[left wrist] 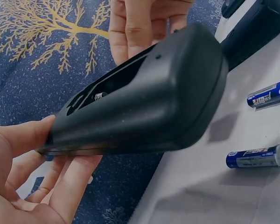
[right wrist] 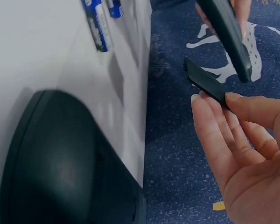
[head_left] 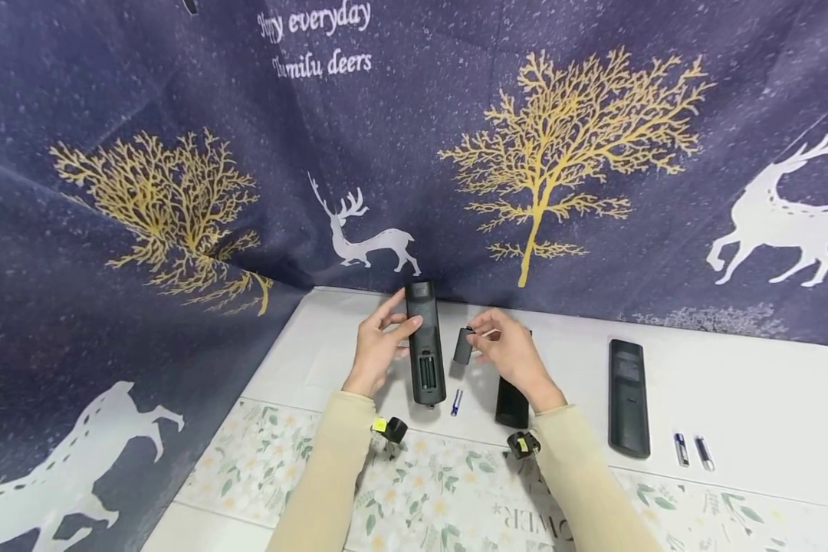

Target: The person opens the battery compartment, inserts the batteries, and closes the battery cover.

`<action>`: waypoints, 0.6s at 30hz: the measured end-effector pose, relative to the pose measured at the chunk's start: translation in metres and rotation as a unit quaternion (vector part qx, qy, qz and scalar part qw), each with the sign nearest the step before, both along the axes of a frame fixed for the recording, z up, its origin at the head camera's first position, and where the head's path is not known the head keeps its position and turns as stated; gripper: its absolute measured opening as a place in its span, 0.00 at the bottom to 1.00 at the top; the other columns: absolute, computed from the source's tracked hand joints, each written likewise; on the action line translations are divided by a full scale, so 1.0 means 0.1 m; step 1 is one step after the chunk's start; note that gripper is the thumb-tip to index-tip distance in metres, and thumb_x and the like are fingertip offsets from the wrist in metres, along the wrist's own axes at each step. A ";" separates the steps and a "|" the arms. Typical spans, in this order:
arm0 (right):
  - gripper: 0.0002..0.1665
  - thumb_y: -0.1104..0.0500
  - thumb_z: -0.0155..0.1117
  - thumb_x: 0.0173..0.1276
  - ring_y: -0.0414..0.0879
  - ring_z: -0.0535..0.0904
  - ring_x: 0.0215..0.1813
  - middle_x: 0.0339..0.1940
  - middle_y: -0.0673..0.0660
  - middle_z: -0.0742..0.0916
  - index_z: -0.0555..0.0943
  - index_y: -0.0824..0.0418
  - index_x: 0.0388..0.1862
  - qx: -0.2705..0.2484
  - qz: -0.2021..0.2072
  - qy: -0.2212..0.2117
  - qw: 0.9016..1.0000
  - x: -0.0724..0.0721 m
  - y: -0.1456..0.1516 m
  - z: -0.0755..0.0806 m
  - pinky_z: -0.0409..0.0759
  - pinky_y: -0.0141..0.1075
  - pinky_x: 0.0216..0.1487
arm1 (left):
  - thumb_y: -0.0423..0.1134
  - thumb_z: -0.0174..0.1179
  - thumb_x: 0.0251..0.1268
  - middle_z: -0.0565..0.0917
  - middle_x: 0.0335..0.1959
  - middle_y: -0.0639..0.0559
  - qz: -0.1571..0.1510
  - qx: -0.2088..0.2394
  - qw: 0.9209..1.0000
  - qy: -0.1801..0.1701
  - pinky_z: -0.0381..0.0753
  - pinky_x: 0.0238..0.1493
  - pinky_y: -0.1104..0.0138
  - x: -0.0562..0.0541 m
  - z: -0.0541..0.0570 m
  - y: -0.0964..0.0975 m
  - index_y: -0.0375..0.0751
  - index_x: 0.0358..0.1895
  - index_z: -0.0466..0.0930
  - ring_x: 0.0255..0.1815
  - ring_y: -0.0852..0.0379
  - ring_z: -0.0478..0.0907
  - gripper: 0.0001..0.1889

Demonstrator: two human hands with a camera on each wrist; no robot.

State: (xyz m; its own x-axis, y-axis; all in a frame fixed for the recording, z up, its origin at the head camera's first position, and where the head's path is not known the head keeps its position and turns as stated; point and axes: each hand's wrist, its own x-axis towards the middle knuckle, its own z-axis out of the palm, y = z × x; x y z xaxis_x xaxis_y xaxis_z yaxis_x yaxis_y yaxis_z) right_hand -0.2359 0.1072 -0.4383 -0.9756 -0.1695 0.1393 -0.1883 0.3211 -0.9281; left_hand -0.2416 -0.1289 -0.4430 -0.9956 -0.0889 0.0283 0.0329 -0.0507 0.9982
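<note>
1. Head view: the left hand (head_left: 378, 349) gripped a black remote control (head_left: 424, 337) along its left edge, thumb laid over the back and fingers behind, holding it with its back to the camera and the uncovered battery compartment (head_left: 428, 372) low down. The right hand (head_left: 514, 353) pinched the small battery cover (head_left: 463, 346) between thumb and fingers, just beside the remote control but apart from it. Both forearms reached in from the bottom edge in beige sleeves (head_left: 338, 468), wrists bent slightly inward. Blue-and-silver batteries (head_left: 457, 402) lay on the table (head_left: 573, 368) between the hands, and a second remote control (head_left: 513, 402) lay partly under the right hand.

2. Left wrist view: the left thumb pressed from above, with fingers supporting the remote control from below, its end tilted upward. A spring (left wrist: 100, 96) showed in the compartment, and no battery could be made out there. I judged the step in hand to be the cover's handling, with loading not yet done; the next move seemed to call for laying the cover aside and freeing the right hand for a battery.

3. Right wrist view: the right palm faced upward, thumb on top of the cover's near end and fingers beneath, its far end angled toward the remote control.
</note>
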 end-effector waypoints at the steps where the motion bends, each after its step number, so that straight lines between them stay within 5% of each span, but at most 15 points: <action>1: 0.11 0.72 0.68 0.74 0.61 0.87 0.44 0.47 0.65 0.85 0.81 0.69 0.53 0.003 0.000 -0.002 1.000 0.00 0.00 -0.01 0.90 0.53 0.43 | 0.37 0.75 0.68 0.83 0.55 0.40 0.000 0.000 1.000 -0.001 0.90 0.34 0.63 0.00 0.00 0.00 0.58 0.76 0.78 0.36 0.49 0.87 0.33; 10: 0.10 0.73 0.66 0.74 0.65 0.87 0.43 0.45 0.65 0.86 0.80 0.71 0.51 0.023 0.002 -0.021 1.000 -0.02 0.05 -0.10 0.90 0.51 0.44 | 0.37 0.75 0.69 0.83 0.55 0.41 -0.003 -0.001 1.000 -0.012 0.90 0.36 0.62 0.02 -0.03 0.03 0.58 0.76 0.77 0.37 0.48 0.87 0.33; 18: 0.08 0.71 0.66 0.76 0.57 0.88 0.40 0.44 0.63 0.87 0.81 0.69 0.51 0.059 0.008 -0.029 0.998 -0.10 0.04 -0.12 0.90 0.49 0.42 | 0.36 0.75 0.68 0.82 0.55 0.39 0.001 0.000 1.000 0.000 0.90 0.36 0.62 -0.02 0.00 0.01 0.57 0.76 0.78 0.35 0.50 0.87 0.33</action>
State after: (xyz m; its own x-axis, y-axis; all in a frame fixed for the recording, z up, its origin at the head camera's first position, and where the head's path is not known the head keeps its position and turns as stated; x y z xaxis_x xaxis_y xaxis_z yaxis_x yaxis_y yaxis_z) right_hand -0.2459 0.1116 -0.4505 -0.9785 -0.1973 0.0604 -0.1410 0.4257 -0.8938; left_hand -0.2439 -0.1279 -0.4429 -0.9955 -0.0911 0.0273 0.0321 -0.0516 0.9982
